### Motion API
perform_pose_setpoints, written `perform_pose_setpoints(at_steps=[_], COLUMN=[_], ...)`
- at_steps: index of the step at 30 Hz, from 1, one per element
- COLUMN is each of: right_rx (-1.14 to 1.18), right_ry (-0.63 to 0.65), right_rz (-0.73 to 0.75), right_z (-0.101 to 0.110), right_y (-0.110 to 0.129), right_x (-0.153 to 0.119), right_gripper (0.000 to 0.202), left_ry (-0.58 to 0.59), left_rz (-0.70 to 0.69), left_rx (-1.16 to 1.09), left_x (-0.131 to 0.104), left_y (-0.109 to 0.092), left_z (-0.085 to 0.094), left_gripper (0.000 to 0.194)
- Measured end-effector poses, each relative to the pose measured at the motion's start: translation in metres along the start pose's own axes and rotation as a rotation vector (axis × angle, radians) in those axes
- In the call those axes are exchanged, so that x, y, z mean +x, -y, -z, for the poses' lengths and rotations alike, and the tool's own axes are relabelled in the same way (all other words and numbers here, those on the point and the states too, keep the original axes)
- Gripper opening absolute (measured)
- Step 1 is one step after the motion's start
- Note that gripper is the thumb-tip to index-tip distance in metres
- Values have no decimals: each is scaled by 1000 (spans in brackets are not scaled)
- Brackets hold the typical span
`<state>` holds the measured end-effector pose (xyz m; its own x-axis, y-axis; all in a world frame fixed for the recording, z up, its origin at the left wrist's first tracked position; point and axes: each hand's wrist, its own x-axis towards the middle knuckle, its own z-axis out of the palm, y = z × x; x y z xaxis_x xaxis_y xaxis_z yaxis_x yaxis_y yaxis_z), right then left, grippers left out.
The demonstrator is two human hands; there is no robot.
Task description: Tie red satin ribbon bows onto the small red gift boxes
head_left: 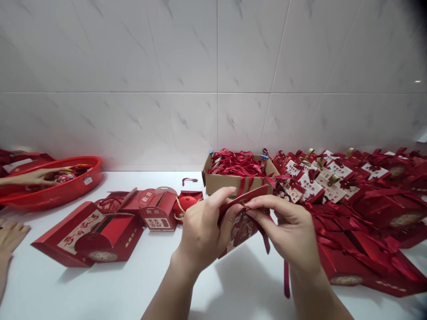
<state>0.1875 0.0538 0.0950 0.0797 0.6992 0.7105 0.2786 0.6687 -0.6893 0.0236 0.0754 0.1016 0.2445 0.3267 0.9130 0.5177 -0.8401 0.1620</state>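
Left hand (204, 227) is clamping a red card packet (243, 230) above the white table (113, 295); right hand (292, 222) is pinching, apparently, ribbon (266, 242) at its upper edge; card is probably handling light, creasing easily, favouring edge grips.

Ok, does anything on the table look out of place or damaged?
One short dark red ribbon lies alone on the white table, left of the cardboard box where other ribbons are heaped, so it looks stray. A few of those trail over its front wall. No spill or damage stands out.
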Motion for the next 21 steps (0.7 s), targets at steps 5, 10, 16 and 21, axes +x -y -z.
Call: perform_pose_setpoints(at_steps=[5, 10, 16, 21], right_rx=[17, -76, 129, 253], right_ry=[-75, -222, -29, -128], right_rz=[6, 83, 18, -132], right_z=[-7, -5, 3, -8], right_y=[3, -2, -7, -18], right_x=[-1, 1, 10, 14], right_gripper=[13, 12, 36, 16], left_ry=[-72, -98, -19, -190], left_rz=[-54, -61, -85, 6], left_rx=[99, 34, -223, -63], left_x=[2, 1, -1, 6], left_y=[-3, -5, 0, 0], left_z=[-2, -2, -2, -7], left_gripper=[30, 31, 30, 33])
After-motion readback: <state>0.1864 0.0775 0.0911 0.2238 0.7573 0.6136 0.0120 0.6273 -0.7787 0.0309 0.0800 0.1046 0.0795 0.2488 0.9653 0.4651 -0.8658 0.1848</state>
